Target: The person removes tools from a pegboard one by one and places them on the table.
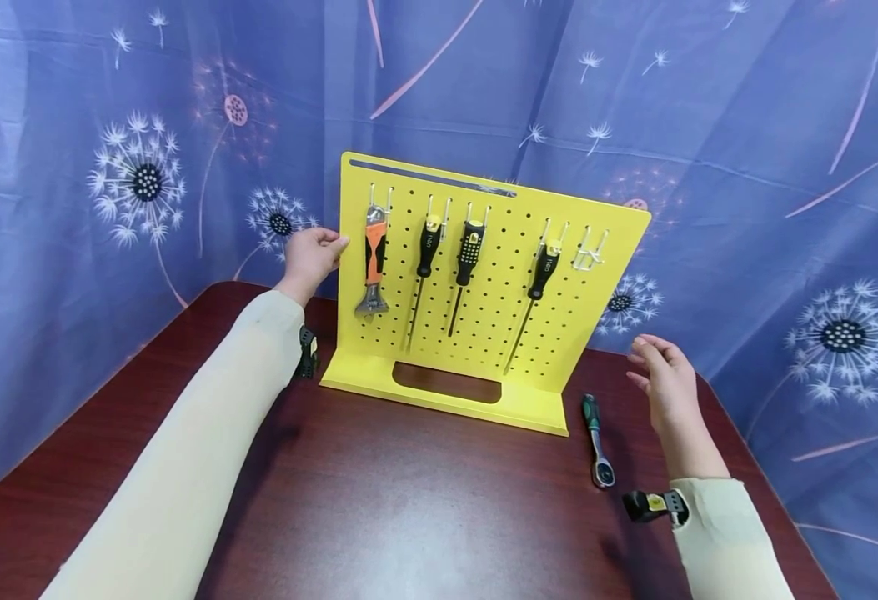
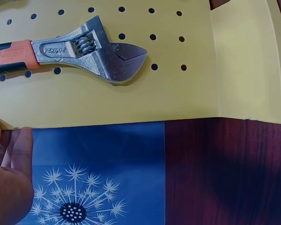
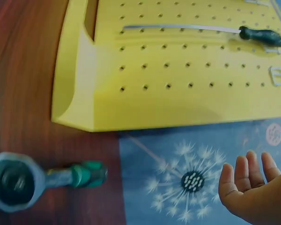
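Observation:
A yellow pegboard (image 1: 484,292) stands upright on the table. My left hand (image 1: 313,257) pinches its left edge between thumb and fingers, also visible in the left wrist view. Near that hand an adjustable wrench (image 1: 374,262) with an orange and black handle hangs on hooks. Further right hang three screwdrivers: one (image 1: 428,246), a second (image 1: 469,252) and a third (image 1: 544,271). My right hand (image 1: 667,379) is raised off the board's right side, fingers loosely bent and holding nothing. Below it a ratchet wrench (image 1: 595,442) with a green and black handle lies on the table.
White wire hooks (image 1: 590,250) with nothing hung on them sit at the board's upper right. The dark red-brown table (image 1: 378,492) extends in front of the board. A blue curtain (image 1: 221,167) with dandelion prints hangs behind and at both sides.

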Available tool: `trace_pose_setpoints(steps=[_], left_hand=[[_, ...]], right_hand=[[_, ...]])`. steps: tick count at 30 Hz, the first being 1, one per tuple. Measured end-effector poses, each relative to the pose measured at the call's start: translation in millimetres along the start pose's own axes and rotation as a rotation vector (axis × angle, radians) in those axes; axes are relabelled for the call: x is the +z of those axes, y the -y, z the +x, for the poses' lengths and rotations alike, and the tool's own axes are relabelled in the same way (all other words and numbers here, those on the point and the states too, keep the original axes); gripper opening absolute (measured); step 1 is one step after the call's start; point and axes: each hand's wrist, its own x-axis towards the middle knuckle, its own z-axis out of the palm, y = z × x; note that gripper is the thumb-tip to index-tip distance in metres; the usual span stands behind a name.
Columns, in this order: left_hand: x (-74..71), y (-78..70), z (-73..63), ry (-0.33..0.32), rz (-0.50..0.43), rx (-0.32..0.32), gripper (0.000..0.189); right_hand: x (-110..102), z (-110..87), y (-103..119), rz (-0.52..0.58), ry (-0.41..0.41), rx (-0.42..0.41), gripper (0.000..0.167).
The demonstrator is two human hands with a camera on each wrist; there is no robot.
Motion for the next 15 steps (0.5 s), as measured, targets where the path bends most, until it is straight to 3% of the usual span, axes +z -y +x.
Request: trace_pose_setpoints(steps=[7, 15], left_hand=[[0.3, 0.5, 1.5, 0.006, -0.004, -0.009, 0.036], [0.3, -0.8, 1.2, 0.011, -0.004, -0.020, 0.036]], right_hand=[[22, -5.5, 13, 0.091, 0.047, -0.055, 0.011], [42, -3.6, 19, 0.102, 0.123, -0.095, 0.020]])
